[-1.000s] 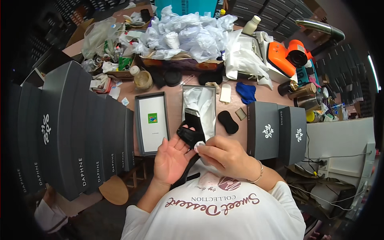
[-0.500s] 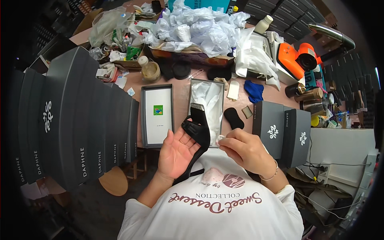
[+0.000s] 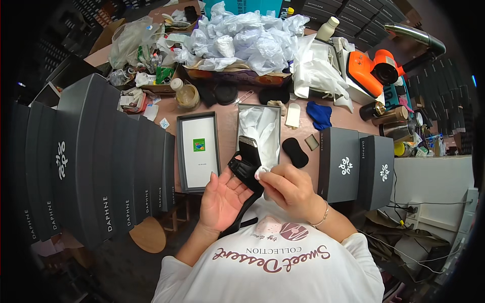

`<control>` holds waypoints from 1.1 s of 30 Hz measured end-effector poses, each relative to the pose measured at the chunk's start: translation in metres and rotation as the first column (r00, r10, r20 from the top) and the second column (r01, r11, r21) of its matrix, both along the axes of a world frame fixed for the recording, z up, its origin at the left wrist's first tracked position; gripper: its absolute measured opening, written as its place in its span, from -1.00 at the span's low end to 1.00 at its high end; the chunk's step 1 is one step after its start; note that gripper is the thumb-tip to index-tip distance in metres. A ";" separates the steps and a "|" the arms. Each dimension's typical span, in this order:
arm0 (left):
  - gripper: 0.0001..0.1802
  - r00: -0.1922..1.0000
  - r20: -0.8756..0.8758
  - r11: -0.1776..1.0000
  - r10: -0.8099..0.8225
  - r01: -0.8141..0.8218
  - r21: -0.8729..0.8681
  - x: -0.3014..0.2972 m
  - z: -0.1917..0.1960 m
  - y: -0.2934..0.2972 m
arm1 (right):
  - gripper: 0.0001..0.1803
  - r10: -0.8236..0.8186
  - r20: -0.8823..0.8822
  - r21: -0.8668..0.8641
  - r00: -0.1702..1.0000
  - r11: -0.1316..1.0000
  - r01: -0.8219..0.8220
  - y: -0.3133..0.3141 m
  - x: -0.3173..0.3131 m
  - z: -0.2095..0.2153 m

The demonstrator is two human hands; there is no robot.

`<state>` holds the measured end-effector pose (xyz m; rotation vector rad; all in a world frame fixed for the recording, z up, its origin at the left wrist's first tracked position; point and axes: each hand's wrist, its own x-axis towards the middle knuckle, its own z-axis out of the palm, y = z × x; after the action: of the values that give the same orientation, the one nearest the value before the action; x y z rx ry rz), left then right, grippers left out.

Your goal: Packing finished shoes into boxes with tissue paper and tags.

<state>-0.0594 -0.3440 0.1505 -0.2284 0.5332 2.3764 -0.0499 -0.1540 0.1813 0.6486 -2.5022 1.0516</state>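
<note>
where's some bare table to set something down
Bare table shows between the blue cloth and flasks, and, narrowly, between the two open boxes. Plastic bags crowd the back, dark boxes the left; a held black shoe fills the front middle.

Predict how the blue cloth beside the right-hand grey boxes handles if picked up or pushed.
The blue cloth is probably floppy: it lies crumpled, in soft folds. Likely light for its size, since it looks like fabric rather than anything solid. Rolling seems unlikely; with its irregular shape lying low on the pink tabletop, a push would more likely bunch or slide it.
</note>
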 end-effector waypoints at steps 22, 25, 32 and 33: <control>-0.15 0.999 0.020 1.000 0.027 -0.027 -0.010 0.004 -0.005 -0.004 | -0.66 0.118 0.145 0.037 0.982 0.992 -0.124 -0.001 0.015 -0.005; -0.15 0.999 0.024 0.999 0.035 -0.034 -0.013 0.003 -0.005 -0.003 | -0.65 0.130 0.131 0.022 0.983 0.991 -0.134 0.001 0.017 -0.002; -0.16 0.999 0.006 0.999 0.037 -0.037 -0.014 0.001 0.000 -0.005 | -0.64 0.158 0.160 0.086 0.975 0.981 -0.173 0.007 0.016 0.003; -0.16 0.999 0.006 0.999 0.040 -0.040 -0.017 0.002 0.001 -0.005 | -0.62 0.184 0.201 0.108 0.962 0.972 -0.208 0.009 0.018 0.005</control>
<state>-0.0576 -0.3487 0.1515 -0.2569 0.5511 2.4093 -0.0314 -0.1446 0.1864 0.8894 -2.7330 1.0721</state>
